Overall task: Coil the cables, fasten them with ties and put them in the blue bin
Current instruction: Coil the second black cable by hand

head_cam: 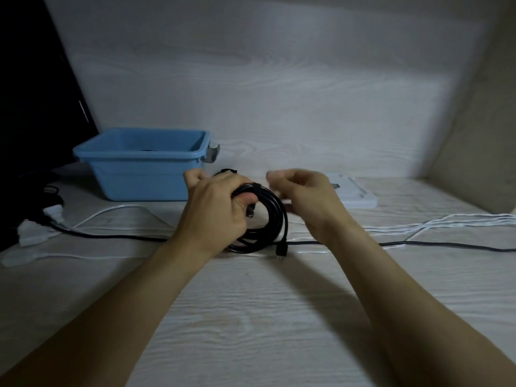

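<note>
One pale, wood-grain laminate table (251, 317), carrying all items below; pale wood-grain panel behind it.

One blue rectangular plastic bin (139, 166), open-topped, grey latch handle on its right end, standing at the table's far left. Something dark lies inside, too hidden to identify. No label or writing legible on it.

One flat white rectangular plastic tray or lid (354, 195), far side of the table, right of centre, partly hidden behind the right hand.

One long black cable (111, 236), uncoiled, running across the table from left to right, passing behind both forearms.

Several white cables (446, 222), loose, stretched from the right edge toward the middle; another white lead curves at the left near white plugs (53, 215).

One coiled black cable (272, 219), several loops, held upright just in front of the bin and over the long black cable; a connector end hangs at its lower right. No markings readable.

Left hand (215, 208): grip clenched round the top of the coil, thumb through the loops.

Right hand (307, 196): blurred, fingers loosely curled just beside the coil; whether its grip pinches anything cannot be told.
</note>
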Action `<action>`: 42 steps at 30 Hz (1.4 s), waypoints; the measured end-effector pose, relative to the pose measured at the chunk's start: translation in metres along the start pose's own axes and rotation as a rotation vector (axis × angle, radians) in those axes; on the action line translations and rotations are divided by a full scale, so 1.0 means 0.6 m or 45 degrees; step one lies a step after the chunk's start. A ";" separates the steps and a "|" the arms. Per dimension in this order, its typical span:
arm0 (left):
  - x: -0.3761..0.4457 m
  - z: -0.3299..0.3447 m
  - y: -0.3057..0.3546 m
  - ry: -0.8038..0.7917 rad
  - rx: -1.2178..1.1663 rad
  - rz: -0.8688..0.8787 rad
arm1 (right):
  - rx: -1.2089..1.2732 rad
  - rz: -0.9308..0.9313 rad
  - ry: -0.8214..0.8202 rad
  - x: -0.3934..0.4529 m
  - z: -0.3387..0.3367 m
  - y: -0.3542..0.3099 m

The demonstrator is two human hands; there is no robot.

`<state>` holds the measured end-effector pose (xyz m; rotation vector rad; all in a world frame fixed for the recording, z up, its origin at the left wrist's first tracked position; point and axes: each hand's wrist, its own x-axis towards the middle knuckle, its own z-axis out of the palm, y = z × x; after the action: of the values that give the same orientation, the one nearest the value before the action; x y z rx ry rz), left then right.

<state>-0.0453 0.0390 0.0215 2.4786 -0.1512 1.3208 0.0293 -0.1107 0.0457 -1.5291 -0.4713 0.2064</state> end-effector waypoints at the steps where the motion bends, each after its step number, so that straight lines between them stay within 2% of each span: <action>1: 0.002 -0.005 -0.011 -0.004 -0.021 -0.113 | -0.084 -0.160 0.091 0.001 0.002 0.002; 3: 0.005 -0.020 -0.031 -0.015 -0.115 -0.306 | -0.190 -0.452 0.123 -0.006 0.010 0.002; 7: 0.011 -0.035 -0.052 -0.086 -0.168 -0.498 | -0.520 -0.916 -0.066 -0.018 0.031 0.014; 9: 0.011 -0.032 -0.049 -0.149 -0.290 -0.612 | -0.756 -0.955 -0.151 -0.013 0.034 0.025; 11: 0.010 -0.028 -0.039 -0.217 -0.467 -0.737 | -0.910 -0.934 -0.149 -0.004 0.034 0.038; 15: 0.011 -0.020 -0.022 -0.271 -0.741 -0.999 | -0.965 -1.049 0.066 0.010 0.037 0.053; 18: 0.013 -0.018 -0.022 -0.298 -0.906 -1.200 | -0.983 -1.163 0.008 0.014 0.035 0.060; 22: 0.011 -0.021 -0.020 -0.356 -0.988 -1.257 | -0.784 -0.996 -0.134 0.013 0.033 0.064; 27: 0.011 -0.028 -0.020 -0.474 -1.034 -1.293 | -0.595 -0.699 -0.045 0.008 0.038 0.067; 30: 0.010 -0.033 -0.022 -0.555 -1.120 -1.378 | -0.465 -0.429 -0.019 0.003 0.046 0.067; 32: 0.009 -0.032 -0.022 -0.566 -1.212 -1.437 | -0.380 -0.334 -0.006 0.000 0.050 0.065; 37: 0.012 -0.031 -0.019 -0.570 -1.234 -1.419 | -0.324 -0.276 0.069 -0.004 0.056 0.066; 42: 0.010 -0.020 -0.016 -0.526 -1.258 -1.435 | -0.409 -0.323 0.143 0.003 0.066 0.078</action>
<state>-0.0491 0.0523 0.0306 1.4532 0.3681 0.1347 0.0219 -0.0718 -0.0009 -1.7639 -0.6252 -0.1595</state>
